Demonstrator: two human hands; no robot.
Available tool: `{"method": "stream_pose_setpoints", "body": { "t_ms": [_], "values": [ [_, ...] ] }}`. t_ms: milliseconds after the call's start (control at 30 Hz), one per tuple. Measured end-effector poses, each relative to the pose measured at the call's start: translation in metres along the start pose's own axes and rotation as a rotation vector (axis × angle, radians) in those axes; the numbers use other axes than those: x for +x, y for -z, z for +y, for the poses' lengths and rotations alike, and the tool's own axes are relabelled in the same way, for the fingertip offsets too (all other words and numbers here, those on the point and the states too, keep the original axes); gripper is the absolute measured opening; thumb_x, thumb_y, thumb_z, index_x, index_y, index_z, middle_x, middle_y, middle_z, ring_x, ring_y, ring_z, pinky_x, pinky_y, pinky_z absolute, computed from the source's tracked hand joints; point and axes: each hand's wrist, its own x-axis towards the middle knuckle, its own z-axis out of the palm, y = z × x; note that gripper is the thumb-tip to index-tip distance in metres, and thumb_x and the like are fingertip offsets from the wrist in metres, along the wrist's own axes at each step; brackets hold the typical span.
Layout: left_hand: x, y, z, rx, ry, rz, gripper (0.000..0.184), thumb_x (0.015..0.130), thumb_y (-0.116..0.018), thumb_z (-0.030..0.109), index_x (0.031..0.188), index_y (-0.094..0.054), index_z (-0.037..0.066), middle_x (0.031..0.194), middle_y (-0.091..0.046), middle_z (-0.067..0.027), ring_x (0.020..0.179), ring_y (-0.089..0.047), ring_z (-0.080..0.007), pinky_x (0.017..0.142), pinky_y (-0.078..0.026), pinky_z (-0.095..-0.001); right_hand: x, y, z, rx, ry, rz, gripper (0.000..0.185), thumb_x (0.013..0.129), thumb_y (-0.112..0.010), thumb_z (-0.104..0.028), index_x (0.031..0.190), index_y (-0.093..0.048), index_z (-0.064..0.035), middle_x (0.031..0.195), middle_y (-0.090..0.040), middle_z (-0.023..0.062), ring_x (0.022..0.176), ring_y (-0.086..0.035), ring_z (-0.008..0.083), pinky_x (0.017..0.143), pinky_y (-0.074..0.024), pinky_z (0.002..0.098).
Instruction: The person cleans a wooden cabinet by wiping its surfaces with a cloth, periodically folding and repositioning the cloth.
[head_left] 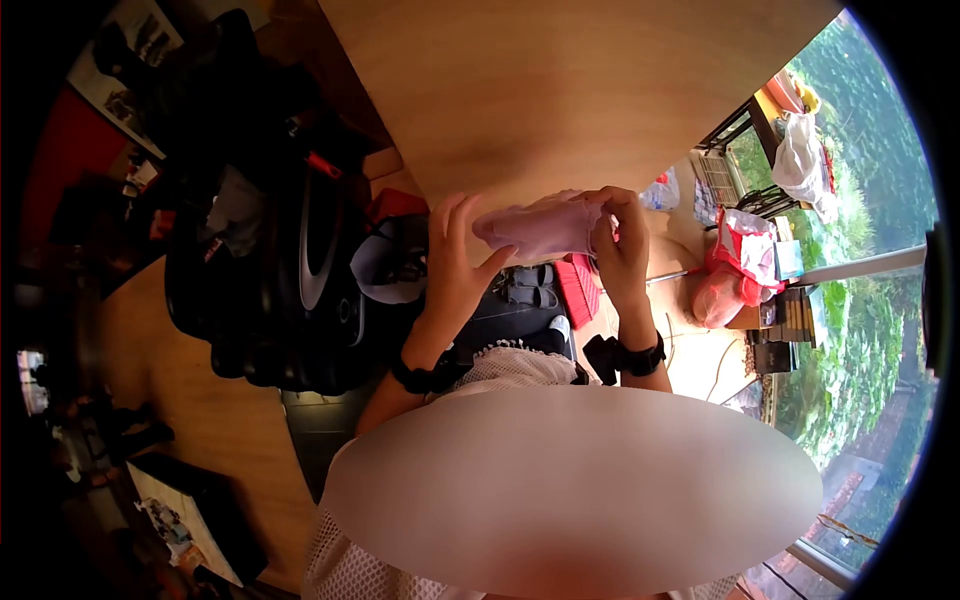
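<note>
A pale pink-purple cloth item (545, 226) is stretched sideways in front of me, over the edge of a light wooden surface (520, 90). My right hand (622, 235) grips its right end, with the fingers bent around the fabric. At the left end is my left hand (458, 250), its fingers raised and its thumb apart, pointing towards the cloth. The left hand's palm is beside the cloth, and no fabric shows between its fingers. Dark bands circle both wrists.
A black padded chair (270, 270) stands at the left. Below the hands are a red brush (578, 290) and dark slippers (530, 287). Red and white bags (742, 250), stacked books (795, 317) and a large window (860, 300) are at the right.
</note>
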Motion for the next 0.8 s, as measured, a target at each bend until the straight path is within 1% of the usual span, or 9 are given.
{"method": "stream_pose_setpoints", "body": {
  "t_ms": [33, 133, 233, 367, 467, 500, 600, 633, 800],
  "values": [
    [-0.002, 0.001, -0.005, -0.111, 0.115, -0.064, 0.058, 0.070, -0.073, 0.006, 0.121, -0.045, 0.005, 0.115, -0.048, -0.0147, 0.108, -0.050, -0.0233, 0.087, -0.044, -0.0334, -0.001, -0.001, 0.007, -0.003, 0.022, -0.013, 0.023, 0.081, -0.041, 0.011, 0.100, -0.048, -0.0014, 0.091, -0.058, 0.0056, 0.069, -0.047, 0.0072, 0.059, -0.0390, 0.0202],
    [-0.009, 0.005, -0.009, -0.494, 0.471, -0.222, 0.055, 0.073, -0.070, 0.000, 0.121, -0.044, 0.004, 0.111, -0.050, -0.0114, 0.095, -0.056, -0.0143, 0.078, -0.047, -0.0262, -0.005, -0.003, 0.012, 0.096, -0.115, -0.100, 0.025, 0.082, -0.034, 0.011, 0.100, -0.046, -0.0007, 0.099, -0.056, 0.0093, 0.090, -0.053, 0.0146, 0.079, -0.0406, 0.0238],
    [-0.010, 0.004, -0.013, -0.498, 0.326, -0.058, 0.050, 0.073, -0.067, -0.004, 0.118, -0.047, 0.005, 0.106, -0.054, -0.0104, 0.082, -0.059, -0.0135, 0.070, -0.049, -0.0240, -0.007, -0.003, 0.018, 0.152, -0.165, -0.105, 0.021, 0.083, -0.038, 0.009, 0.100, -0.046, -0.0010, 0.097, -0.058, 0.0100, 0.091, -0.054, 0.0154, 0.080, -0.0410, 0.0237],
    [0.000, 0.016, -0.013, -0.501, 0.324, 0.089, 0.052, 0.072, -0.068, -0.004, 0.119, -0.047, 0.004, 0.092, -0.060, -0.0067, 0.086, -0.059, -0.0137, 0.074, -0.048, -0.0245, -0.008, 0.006, 0.047, 0.150, -0.197, -0.233, 0.026, 0.081, -0.034, 0.010, 0.102, -0.045, 0.0002, 0.099, -0.057, 0.0113, 0.099, -0.053, 0.0187, 0.087, -0.0391, 0.0258],
    [0.002, 0.023, -0.014, -0.436, 0.299, 0.078, 0.047, 0.072, -0.068, -0.003, 0.115, -0.051, 0.004, 0.092, -0.060, -0.0068, 0.084, -0.058, -0.0133, 0.073, -0.048, -0.0252, -0.012, -0.003, 0.044, 0.422, -0.316, -0.152, 0.019, 0.083, -0.041, 0.007, 0.099, -0.050, 0.0014, 0.095, -0.058, 0.0060, 0.084, -0.054, 0.0147, 0.075, -0.0428, 0.0265],
    [0.003, 0.023, -0.018, -0.373, 0.261, 0.066, 0.045, 0.072, -0.068, -0.002, 0.113, -0.053, 0.004, 0.092, -0.060, -0.0073, 0.082, -0.058, -0.0142, 0.072, -0.047, -0.0256, -0.014, -0.009, 0.051, 0.437, -0.254, -0.156, 0.026, 0.081, -0.047, 0.004, 0.106, -0.050, 0.0010, 0.099, -0.059, 0.0079, 0.089, -0.057, 0.0183, 0.075, -0.0441, 0.0290],
    [0.004, 0.027, -0.024, -0.185, 0.150, -0.024, 0.037, 0.072, -0.069, 0.002, 0.108, -0.058, 0.004, 0.088, -0.060, -0.0077, 0.077, -0.058, -0.0160, 0.070, -0.047, -0.0262, -0.011, -0.020, 0.040, -0.105, -0.085, -0.295, 0.037, 0.078, -0.056, -0.001, 0.114, -0.048, -0.0013, 0.097, -0.060, 0.0096, 0.087, -0.058, 0.0193, 0.073, -0.0449, 0.0288],
    [0.008, 0.031, -0.019, -0.123, 0.107, -0.087, 0.035, 0.073, -0.068, 0.003, 0.106, -0.059, 0.004, 0.085, -0.059, -0.0070, 0.076, -0.058, -0.0159, 0.069, -0.046, -0.0260, -0.011, -0.020, 0.046, -0.106, -0.123, -0.364, 0.039, 0.076, -0.062, -0.006, 0.113, -0.053, -0.0039, 0.093, -0.061, 0.0110, 0.080, -0.059, 0.0207, 0.069, -0.0456, 0.0287],
    [0.012, 0.048, -0.038, -0.029, 0.080, -0.399, 0.023, 0.072, -0.070, 0.011, 0.094, -0.066, 0.005, 0.080, -0.061, -0.0065, 0.071, -0.058, -0.0187, 0.065, -0.045, -0.0265, -0.003, -0.018, 0.056, -0.257, -0.123, -0.521, 0.021, 0.075, -0.063, -0.005, 0.095, -0.062, -0.0020, 0.083, -0.062, 0.0102, 0.073, -0.057, 0.0202, 0.066, -0.0450, 0.0282]
  ]
}}
